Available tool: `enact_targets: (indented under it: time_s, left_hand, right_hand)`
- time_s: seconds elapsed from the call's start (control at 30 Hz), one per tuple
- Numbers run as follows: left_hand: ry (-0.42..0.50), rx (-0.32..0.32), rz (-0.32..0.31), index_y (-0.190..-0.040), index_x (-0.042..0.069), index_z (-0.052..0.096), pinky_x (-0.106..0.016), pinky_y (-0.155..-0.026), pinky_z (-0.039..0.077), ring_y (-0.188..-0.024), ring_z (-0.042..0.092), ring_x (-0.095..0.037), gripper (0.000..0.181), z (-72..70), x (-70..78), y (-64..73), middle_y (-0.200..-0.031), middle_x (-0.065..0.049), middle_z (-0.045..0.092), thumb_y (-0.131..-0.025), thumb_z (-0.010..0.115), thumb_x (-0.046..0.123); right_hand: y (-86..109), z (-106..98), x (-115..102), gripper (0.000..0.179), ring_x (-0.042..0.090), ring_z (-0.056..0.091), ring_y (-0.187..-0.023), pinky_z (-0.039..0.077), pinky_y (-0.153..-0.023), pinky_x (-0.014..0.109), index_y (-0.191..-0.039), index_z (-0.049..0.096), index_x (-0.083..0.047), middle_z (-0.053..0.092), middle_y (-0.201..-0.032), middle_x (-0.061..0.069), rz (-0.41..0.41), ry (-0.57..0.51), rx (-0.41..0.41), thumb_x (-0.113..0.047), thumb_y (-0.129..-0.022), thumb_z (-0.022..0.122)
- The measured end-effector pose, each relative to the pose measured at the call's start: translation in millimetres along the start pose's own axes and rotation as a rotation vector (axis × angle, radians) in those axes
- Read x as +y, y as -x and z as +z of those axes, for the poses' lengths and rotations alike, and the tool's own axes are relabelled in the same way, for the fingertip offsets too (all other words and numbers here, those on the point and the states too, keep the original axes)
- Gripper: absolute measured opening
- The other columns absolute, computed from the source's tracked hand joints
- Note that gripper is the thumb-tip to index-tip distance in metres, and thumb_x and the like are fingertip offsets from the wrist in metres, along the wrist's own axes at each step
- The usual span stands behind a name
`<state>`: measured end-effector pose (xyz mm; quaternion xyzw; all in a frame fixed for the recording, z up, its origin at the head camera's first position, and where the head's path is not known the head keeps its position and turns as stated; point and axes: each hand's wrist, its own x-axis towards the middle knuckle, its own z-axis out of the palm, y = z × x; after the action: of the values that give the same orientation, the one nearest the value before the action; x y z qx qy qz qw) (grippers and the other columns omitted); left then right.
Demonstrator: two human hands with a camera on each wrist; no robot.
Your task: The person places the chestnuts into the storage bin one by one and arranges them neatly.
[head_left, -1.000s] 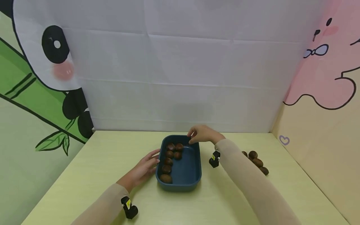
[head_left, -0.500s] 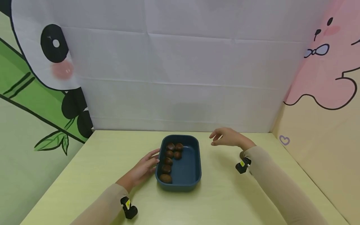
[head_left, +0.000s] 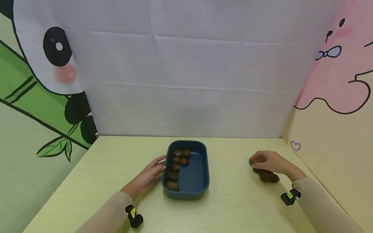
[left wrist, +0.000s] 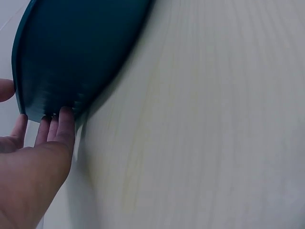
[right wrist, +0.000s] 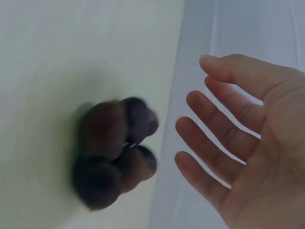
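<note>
A dark blue rectangular tray [head_left: 193,176] stands in the middle of the table. Along its left side lie several glossy brown chestnuts [head_left: 173,176]. My left hand [head_left: 147,177] rests its extended fingertips against the tray's left wall; in the left wrist view the fingers [left wrist: 66,124] touch the outer side. To the right, my right hand [head_left: 274,161] hovers at a small pile of chestnuts [head_left: 264,176], partly covering it. The right wrist view has the fingers [right wrist: 209,143] loosely bent and apart from the pile, with nothing held.
The pale yellow table [head_left: 230,207] meets a white cloth backdrop [head_left: 192,110] just behind the tray. Painted side walls stand left and right. A small black device [head_left: 134,216] is strapped to the left wrist, another [head_left: 290,196] to the right.
My right hand has moved from the tray's far right corner rightward and then nearer, down to the chestnut pile. The left hand and tray have stayed in place.
</note>
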<state>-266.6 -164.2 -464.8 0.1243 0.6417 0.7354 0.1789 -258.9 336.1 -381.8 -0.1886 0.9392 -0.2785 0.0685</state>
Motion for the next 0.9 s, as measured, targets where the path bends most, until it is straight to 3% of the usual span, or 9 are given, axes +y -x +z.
enact_targets:
  time_s: [0.37, 0.9]
  left_hand:
    - [0.001, 0.004, -0.007, -0.159, 0.008, 0.018, -0.051, -0.114, 0.026, -0.144, 0.031, -0.037, 0.063, 0.1, -0.1, -0.9, -0.161, -0.024, 0.024, -0.103, 0.047, 0.013]
    - [0.001, 0.004, -0.006, -0.159, 0.007, 0.018, -0.051, -0.114, 0.027, -0.143, 0.032, -0.038, 0.063, 0.2, -0.1, 0.4, -0.160, -0.025, 0.024, -0.103, 0.046, 0.013]
  right_hand:
    - [33.0, 14.4, 32.4, 0.027, 0.027, 0.065, -0.093, 0.052, -0.077, 0.043, -0.109, 0.070, -0.007, 0.070, -0.102, 0.004, 0.030, 0.095, 0.072, -0.022, -0.088, 0.077]
    - [34.8, 24.2, 42.9, 0.032, 0.036, 0.064, -0.101, 0.052, -0.083, 0.052, -0.108, 0.074, -0.006, 0.070, -0.109, 0.011, 0.051, 0.092, 0.085, -0.021, -0.081, 0.083]
